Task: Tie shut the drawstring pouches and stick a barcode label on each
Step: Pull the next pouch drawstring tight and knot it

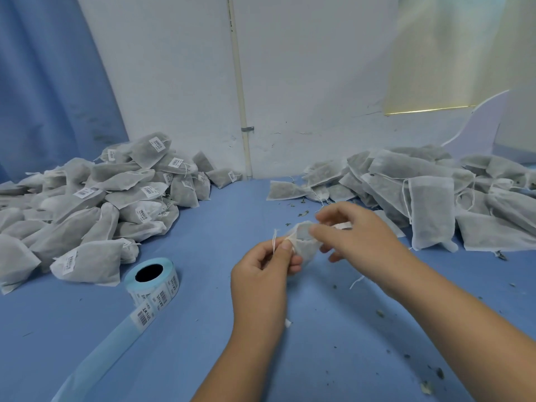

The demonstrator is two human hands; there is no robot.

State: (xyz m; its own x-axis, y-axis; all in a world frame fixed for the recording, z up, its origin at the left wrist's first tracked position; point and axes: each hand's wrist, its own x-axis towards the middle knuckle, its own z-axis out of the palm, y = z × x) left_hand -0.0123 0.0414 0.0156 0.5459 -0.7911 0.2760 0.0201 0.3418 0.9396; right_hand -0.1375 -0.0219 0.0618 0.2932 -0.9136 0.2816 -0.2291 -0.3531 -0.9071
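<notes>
Blue desk (203,358). Heap of labelled grey fabric pouches (95,204) at 9 o'clock; unlabelled heap (429,192) at 2. Blue-backed barcode label roll (153,281) at 8. Centre: grey drawstring pouch (303,236), likely soft and light. Right grip (356,230) pinches its mouth, left grip (261,274) the thin white drawstring (274,239). Best held by the neck.

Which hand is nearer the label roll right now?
Left. The left hand pinches the pouch by its string, to the right of the label roll; the right hand grips the pouch's other side, farther right and farther back.
</notes>
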